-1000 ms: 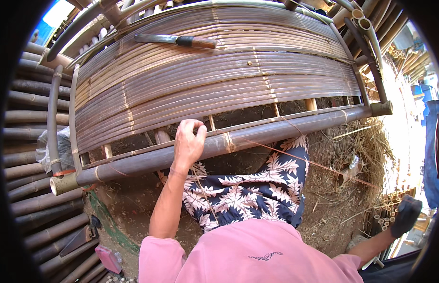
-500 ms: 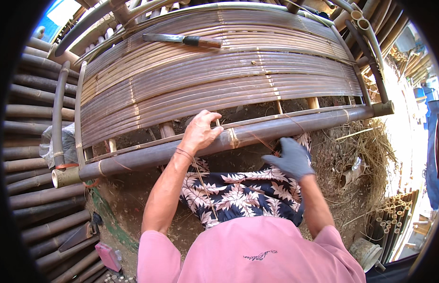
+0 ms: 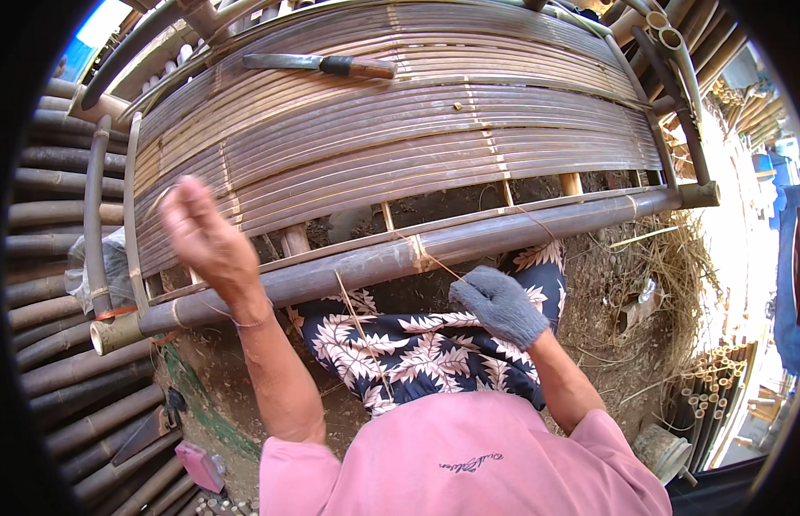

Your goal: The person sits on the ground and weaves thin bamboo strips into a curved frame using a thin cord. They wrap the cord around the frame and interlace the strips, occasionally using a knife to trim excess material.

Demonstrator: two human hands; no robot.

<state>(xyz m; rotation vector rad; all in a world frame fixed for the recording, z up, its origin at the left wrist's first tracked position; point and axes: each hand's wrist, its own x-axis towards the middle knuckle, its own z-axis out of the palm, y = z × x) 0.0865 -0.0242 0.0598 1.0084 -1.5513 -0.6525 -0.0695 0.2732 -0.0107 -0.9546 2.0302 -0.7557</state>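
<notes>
The gloved right hand (image 3: 499, 305), right of centre, is closed on a thin brown cord (image 3: 433, 258) that runs up to a bamboo bench (image 3: 331, 163) across the upper middle; the blurred bare left hand (image 3: 209, 245), at centre left, has its fingers extended. The bench's slats are glossy dark brown with pale bands. Farther out sit a crumpled clear bag (image 3: 79, 267) at left, a pink box (image 3: 200, 469) lower left and a bucket (image 3: 661, 452) lower right, their contents unclear.
</notes>
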